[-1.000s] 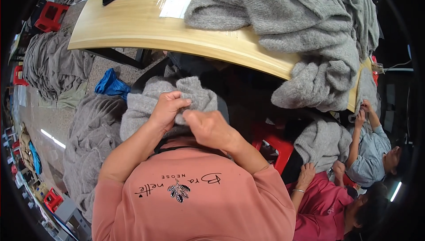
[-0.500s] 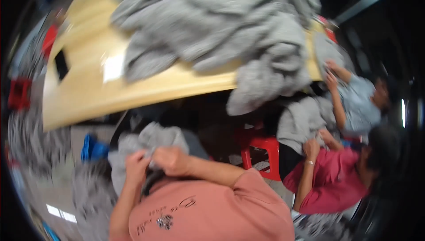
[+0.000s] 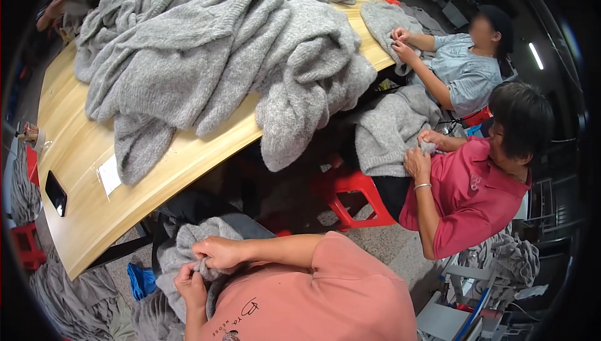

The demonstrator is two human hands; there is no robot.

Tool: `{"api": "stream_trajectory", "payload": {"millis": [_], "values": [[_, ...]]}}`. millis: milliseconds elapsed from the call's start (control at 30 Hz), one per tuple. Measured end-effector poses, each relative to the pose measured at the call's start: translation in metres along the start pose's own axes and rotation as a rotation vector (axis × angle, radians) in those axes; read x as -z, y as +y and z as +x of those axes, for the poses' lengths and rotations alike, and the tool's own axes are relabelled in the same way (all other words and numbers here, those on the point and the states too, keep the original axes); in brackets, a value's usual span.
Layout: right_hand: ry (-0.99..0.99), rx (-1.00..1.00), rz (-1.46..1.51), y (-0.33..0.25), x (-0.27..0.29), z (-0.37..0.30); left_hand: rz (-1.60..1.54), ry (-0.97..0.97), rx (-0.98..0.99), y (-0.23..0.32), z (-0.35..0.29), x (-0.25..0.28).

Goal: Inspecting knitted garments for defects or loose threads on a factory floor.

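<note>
A grey knit sweater (image 3: 170,264) lies bunched on my lap, below the table edge. My left hand (image 3: 190,282) pinches a small fold of it between thumb and fingers. Close above it, my right hand (image 3: 218,252) is closed on the same fold, its fingers curled inward. The two hands nearly touch. Whatever small thing may be between the fingertips is too small to make out. On the table (image 3: 206,164) in front, a big heap of grey knit sweaters (image 3: 188,59) spreads out, one part hanging over the near edge.
A black phone (image 3: 56,193) and a white paper (image 3: 109,176) lie at the table's left. To my right sit a person in a dark pink shirt (image 3: 463,184) and one in light blue (image 3: 466,65), both handling grey knits. Red stools (image 3: 358,200) and floor piles (image 3: 75,291) stand around.
The view has swung, so the table and co-workers sit further left and the picture is sharper. My hands stay on the sweater, now lower in view and close together.
</note>
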State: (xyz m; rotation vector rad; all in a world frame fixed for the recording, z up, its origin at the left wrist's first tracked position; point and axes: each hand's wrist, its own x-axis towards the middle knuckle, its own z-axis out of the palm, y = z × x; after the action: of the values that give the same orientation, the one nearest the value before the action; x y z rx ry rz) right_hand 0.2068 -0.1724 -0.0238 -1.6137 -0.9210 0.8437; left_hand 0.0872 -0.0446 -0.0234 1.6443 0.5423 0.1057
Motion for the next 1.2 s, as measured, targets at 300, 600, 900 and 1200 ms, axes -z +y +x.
{"api": "stream_trajectory", "payload": {"millis": [300, 600, 900, 1200], "values": [[0.09, -0.166, -0.222, 0.017, -0.029, -0.007, 0.652, 0.032, -0.472, 0.004, 0.0, -0.009], [0.309, 0.055, -0.159, 0.019, -0.021, -0.005, 0.576, 0.137, -0.44, 0.013, 0.004, -0.016], [0.298, 0.108, 0.201, -0.008, 0.074, -0.053, 0.385, -0.268, -0.61, 0.063, 0.017, -0.047], [0.428, -0.041, 0.15, 0.054, 0.067, -0.056, 0.406, -0.223, -0.113, 0.033, 0.035, -0.049]]}}
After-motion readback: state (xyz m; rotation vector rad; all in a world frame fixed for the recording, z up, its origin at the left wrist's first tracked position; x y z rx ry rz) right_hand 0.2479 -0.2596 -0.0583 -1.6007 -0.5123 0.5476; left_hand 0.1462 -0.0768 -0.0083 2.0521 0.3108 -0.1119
